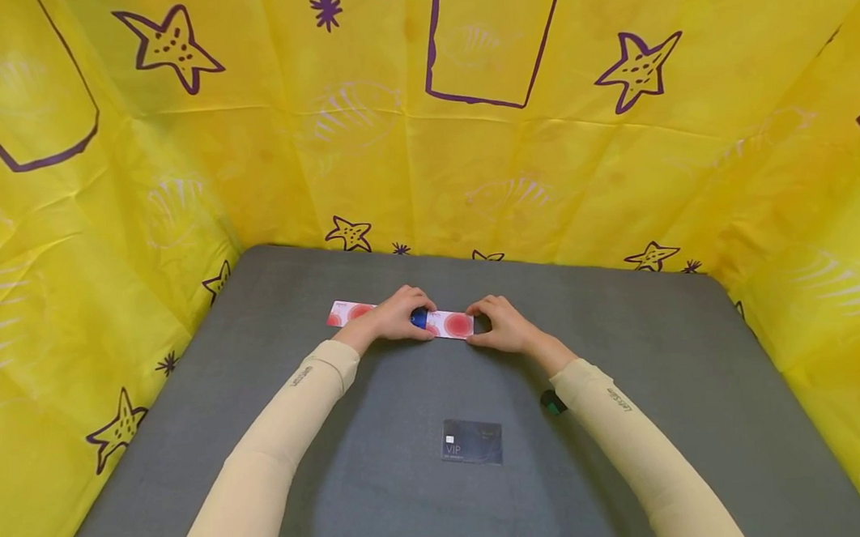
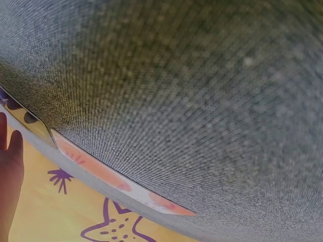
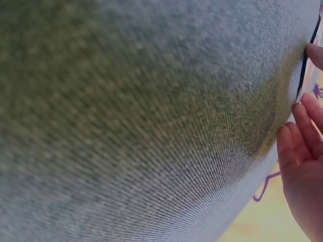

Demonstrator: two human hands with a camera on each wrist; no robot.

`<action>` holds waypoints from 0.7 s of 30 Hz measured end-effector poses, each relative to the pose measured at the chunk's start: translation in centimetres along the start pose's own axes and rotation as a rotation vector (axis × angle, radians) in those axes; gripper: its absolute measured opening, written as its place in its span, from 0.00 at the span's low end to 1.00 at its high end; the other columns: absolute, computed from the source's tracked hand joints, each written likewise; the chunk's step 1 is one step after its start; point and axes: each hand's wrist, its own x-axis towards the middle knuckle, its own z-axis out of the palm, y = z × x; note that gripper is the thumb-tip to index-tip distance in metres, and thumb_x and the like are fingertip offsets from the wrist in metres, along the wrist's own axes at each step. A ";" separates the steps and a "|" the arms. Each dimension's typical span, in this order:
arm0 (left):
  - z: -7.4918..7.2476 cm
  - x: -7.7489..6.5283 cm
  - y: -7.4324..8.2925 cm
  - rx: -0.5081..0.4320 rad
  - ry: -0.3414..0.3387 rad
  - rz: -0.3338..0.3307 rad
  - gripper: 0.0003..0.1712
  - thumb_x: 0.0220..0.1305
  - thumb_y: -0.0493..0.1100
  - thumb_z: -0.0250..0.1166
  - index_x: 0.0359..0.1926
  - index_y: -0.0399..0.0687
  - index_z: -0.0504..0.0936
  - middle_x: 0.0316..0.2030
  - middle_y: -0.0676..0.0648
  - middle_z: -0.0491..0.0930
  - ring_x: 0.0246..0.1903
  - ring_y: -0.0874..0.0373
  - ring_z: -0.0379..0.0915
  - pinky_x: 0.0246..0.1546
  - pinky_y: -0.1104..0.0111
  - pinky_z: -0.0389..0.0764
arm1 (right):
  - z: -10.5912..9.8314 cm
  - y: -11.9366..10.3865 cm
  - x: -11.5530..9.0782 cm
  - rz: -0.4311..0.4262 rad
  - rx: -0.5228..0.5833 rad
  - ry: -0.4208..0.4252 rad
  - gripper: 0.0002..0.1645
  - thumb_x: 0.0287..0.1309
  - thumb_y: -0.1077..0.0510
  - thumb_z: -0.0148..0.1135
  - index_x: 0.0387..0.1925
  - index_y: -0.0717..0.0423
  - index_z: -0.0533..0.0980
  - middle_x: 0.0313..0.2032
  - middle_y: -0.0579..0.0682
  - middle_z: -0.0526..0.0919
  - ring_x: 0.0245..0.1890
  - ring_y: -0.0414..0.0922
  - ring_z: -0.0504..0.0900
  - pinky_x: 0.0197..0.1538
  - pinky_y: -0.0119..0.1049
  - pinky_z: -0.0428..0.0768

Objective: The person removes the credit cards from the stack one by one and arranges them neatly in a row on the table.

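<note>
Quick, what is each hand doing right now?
Left hand: fingers curled over the white strip with red circles.
Right hand: pinches the strip's right end.

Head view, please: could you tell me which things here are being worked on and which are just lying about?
In hand:
- white strip with red circles, under both hands
- left hand, over a blue spot on the strip
- right hand, at the strip's end

Lying about:
- dark VIP card
- small green object
</note>
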 end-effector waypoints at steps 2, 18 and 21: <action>0.0 0.0 0.0 -0.004 -0.006 -0.008 0.28 0.57 0.54 0.71 0.56 0.47 0.79 0.52 0.47 0.72 0.56 0.52 0.60 0.59 0.61 0.66 | -0.1 0.1 0.1 0.010 0.003 -0.015 0.30 0.52 0.50 0.71 0.53 0.62 0.77 0.49 0.57 0.76 0.50 0.54 0.69 0.56 0.48 0.68; 0.2 -0.5 0.3 -0.067 -0.004 -0.063 0.30 0.58 0.54 0.70 0.59 0.49 0.77 0.55 0.47 0.71 0.57 0.52 0.60 0.61 0.59 0.65 | -0.2 0.5 0.3 0.055 0.042 -0.048 0.29 0.52 0.50 0.72 0.54 0.58 0.77 0.50 0.56 0.75 0.52 0.53 0.69 0.58 0.48 0.67; 0.2 -0.5 0.3 -0.062 -0.003 -0.063 0.30 0.58 0.55 0.71 0.59 0.49 0.77 0.56 0.47 0.71 0.58 0.52 0.60 0.61 0.59 0.65 | -0.1 0.6 0.3 0.054 0.049 -0.039 0.29 0.52 0.50 0.72 0.54 0.58 0.77 0.49 0.56 0.75 0.51 0.53 0.69 0.58 0.48 0.67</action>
